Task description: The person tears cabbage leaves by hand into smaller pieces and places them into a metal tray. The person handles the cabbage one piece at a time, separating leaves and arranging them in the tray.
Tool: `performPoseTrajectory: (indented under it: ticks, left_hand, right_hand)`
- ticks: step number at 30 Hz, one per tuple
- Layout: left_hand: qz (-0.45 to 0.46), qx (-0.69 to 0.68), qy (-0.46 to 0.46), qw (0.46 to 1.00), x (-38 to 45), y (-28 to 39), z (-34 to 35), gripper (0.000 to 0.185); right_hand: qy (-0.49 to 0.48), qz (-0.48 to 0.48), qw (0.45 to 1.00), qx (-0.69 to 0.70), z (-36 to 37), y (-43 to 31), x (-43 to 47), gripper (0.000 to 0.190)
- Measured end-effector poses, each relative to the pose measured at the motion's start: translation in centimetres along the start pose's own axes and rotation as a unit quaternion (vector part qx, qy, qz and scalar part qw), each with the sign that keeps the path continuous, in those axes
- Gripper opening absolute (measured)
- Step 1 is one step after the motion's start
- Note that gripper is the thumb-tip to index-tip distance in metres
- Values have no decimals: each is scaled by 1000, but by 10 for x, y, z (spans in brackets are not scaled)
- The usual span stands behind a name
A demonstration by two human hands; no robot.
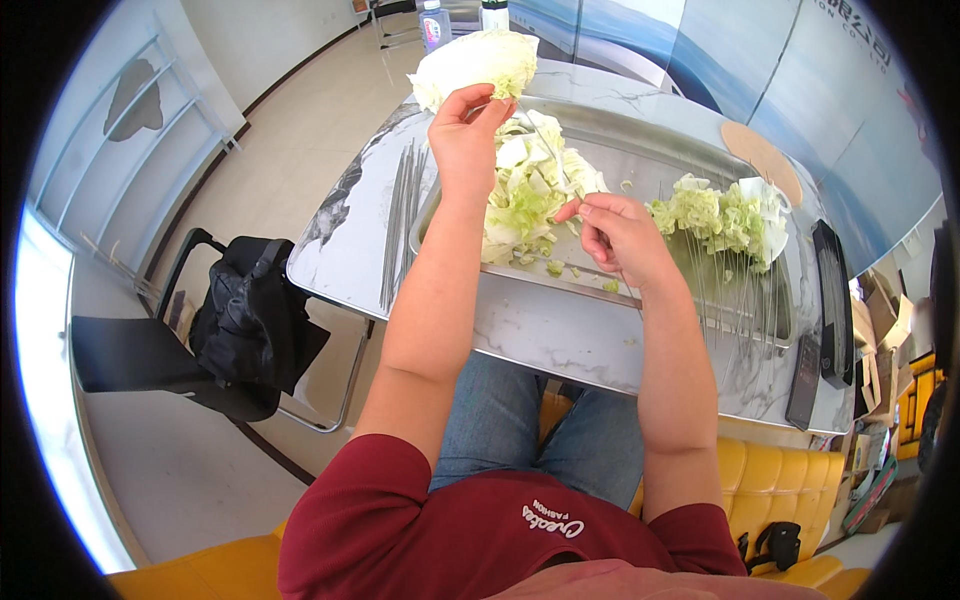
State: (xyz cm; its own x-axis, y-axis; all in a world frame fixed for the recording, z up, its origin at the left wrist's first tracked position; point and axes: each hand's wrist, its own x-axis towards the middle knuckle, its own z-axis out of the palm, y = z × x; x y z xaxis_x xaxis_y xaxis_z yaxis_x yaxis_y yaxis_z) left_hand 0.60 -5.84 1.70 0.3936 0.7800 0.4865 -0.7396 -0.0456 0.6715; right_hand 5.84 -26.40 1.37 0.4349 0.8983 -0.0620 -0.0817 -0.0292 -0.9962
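Note:
My left hand (471, 139) is raised over the left end of a metal tray (660, 124), its fingertips pinching a piece of leafy cabbage (512, 79). Behind it lies a larger pale cabbage (472, 61). In my right hand (619, 232), over the middle of the tray, is a thin metal skewer (545, 141) slanting up towards the left fingertips; whether its tip pierces the leaf is hard to tell. Torn cabbage leaves (525, 199) are heaped between the hands. At the tray's right end, skewers (739, 300) threaded with cabbage pieces (720, 214) lean over the near rim.
Bare metal skewers (403, 217) lie left of the tray. A round tan board (761, 161), a long black case (831, 300) and a phone (803, 382) are at the right. Two bottles (435, 28) stand at the far side. A black bag (244, 307) rests on a chair to the left.

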Motion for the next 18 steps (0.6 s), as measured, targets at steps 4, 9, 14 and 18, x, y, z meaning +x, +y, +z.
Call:
performPoseTrajectory:
  ticks: [4, 9, 14, 18]
  left_hand:
    - [22, 141, -45, 989, -6, 0, 1, 17]
    - [31, 248, -188, 950, -22, -8, 14, 17]
    - [1, 269, -170, 948, -22, -5, 16, 19]
    - [-16, 211, -108, 971, -17, -5, 13, 19]
  right_hand:
    - [8, 5, 1000, 14, -4, 0, -1, 26]
    - [49, -26, 996, 73, -6, 2, 3, 26]
    - [64, -40, 992, 99, -7, 1, 4, 24]
    - [87, -50, 990, 96, -7, 5, 5, 22]
